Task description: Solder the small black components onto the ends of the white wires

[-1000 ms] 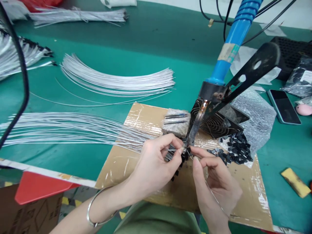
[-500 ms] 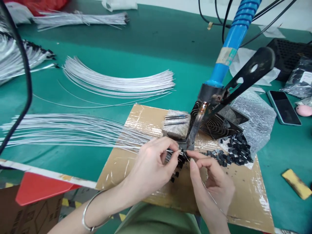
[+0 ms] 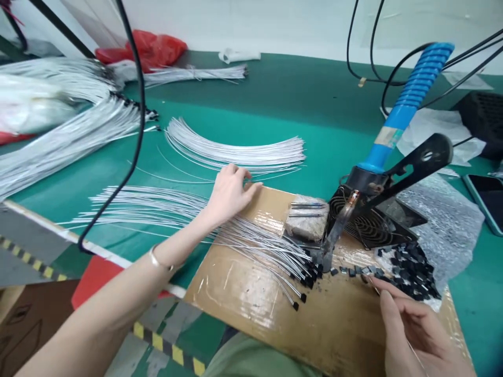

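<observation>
My left hand (image 3: 231,192) is over the near edge of a fanned bundle of loose white wires (image 3: 236,153). Its thumb and fingers are apart, and I see nothing held between them. In my right hand (image 3: 418,327) is a pair of thin metal tweezers (image 3: 417,358), their tip among small black connector pieces (image 3: 412,269). Whether the tip grips a piece is too small to tell. White wires with black connectors on their ends (image 3: 271,243) lie across the cardboard (image 3: 243,293) between my hands.
A blue-handled soldering iron (image 3: 396,125) leans down over the cardboard, held by a black metal bracket (image 3: 420,159). Beside its tip is a pale block (image 3: 307,220) with metal rods on top. A phone (image 3: 487,196) lies right; a black cable (image 3: 137,131) hangs at left.
My left hand has let go of the work by the iron tip and moved left and away to the loose wires. My right hand has moved right, to the black pieces. The view has shifted.
</observation>
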Demonstrator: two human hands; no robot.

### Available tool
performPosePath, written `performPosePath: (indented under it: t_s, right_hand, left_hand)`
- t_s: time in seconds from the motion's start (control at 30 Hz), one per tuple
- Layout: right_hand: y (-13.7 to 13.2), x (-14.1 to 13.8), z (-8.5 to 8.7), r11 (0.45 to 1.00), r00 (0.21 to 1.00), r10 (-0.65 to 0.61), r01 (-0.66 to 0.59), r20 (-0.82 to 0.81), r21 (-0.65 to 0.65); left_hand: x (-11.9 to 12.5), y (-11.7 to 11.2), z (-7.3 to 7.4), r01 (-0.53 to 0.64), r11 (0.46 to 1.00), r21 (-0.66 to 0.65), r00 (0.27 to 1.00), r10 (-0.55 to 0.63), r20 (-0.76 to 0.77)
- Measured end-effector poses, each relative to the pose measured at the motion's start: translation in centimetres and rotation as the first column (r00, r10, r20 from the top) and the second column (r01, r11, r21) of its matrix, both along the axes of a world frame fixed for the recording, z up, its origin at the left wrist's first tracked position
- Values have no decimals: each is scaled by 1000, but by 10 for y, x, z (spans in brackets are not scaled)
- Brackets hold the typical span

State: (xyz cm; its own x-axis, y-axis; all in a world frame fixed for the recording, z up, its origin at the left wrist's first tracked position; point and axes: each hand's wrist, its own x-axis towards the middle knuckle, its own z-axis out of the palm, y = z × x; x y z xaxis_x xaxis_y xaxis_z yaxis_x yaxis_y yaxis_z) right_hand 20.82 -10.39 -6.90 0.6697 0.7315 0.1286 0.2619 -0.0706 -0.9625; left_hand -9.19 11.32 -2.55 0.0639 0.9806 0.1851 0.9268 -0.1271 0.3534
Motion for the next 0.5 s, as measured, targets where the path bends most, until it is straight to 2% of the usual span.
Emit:
performPosePath:
  t_s: [0.1,0.17,0.37,0.5]
  right_hand:
    - [1,3,-6,999,999,41,-41,-8,21]
    - [3,3,-8,998,998,60,-59,-9,32]
    - [5,-5,-7,998,1000,16,-15,-16,54]
    - [5,-2,-8,997,999,34,-31,-34,70]
  left_hand:
    - [-3,40,-8,-14,998,-58,999,12,-36]
    - [5,53,-12,25,995,-93,998,-30,-49]
    - [44,59,-19,193,974,-120,978,-201,-61]
    - [50,58,-15,240,965,-101,970,-242,-6]
